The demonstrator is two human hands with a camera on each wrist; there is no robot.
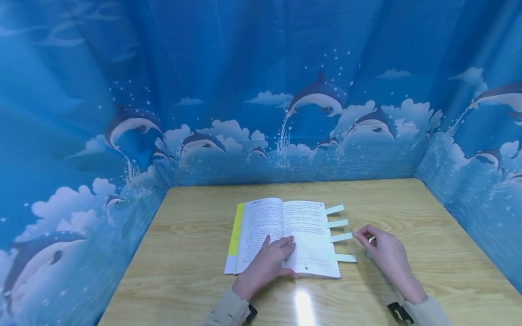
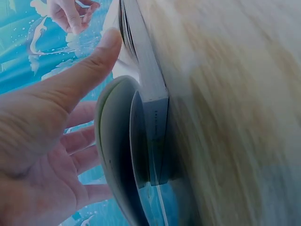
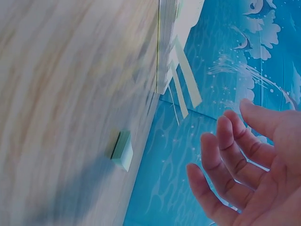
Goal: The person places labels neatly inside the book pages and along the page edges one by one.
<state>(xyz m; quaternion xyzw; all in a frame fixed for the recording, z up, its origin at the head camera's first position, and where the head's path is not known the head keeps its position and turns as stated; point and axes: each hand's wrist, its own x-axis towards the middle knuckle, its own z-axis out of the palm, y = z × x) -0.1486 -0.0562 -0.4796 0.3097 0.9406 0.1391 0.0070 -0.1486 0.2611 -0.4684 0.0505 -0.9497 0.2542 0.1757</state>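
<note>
Book [image 1: 303, 231] lies open on the tabletop [image 1: 183, 253], left hand [image 1: 271, 256] resting on its lower middle, fingers spread. 4 pale strips [image 1: 338, 223] jut from its right edge; placing them seems the step in hand, and the next move calls for a light pinch. Right hand [image 1: 387, 251], fingers loosely curled near a green pad [image 3: 123, 150], probably holds nothing.

Table [image 1: 183, 226]: bright overall, one blown-out glare patch up front
Book [image 1: 314, 251]: right page nearly washed out, print too soft to read
Curtain [image 1: 228, 45]: darker shading in the folds
Right hand [image 1: 386, 253]: soft shadow beside it
Left wrist cam: kinda dim, table grain all smeary
Right wrist cam: murky too, blurry shadow near the sticky pad [image 3: 123, 151]
</note>
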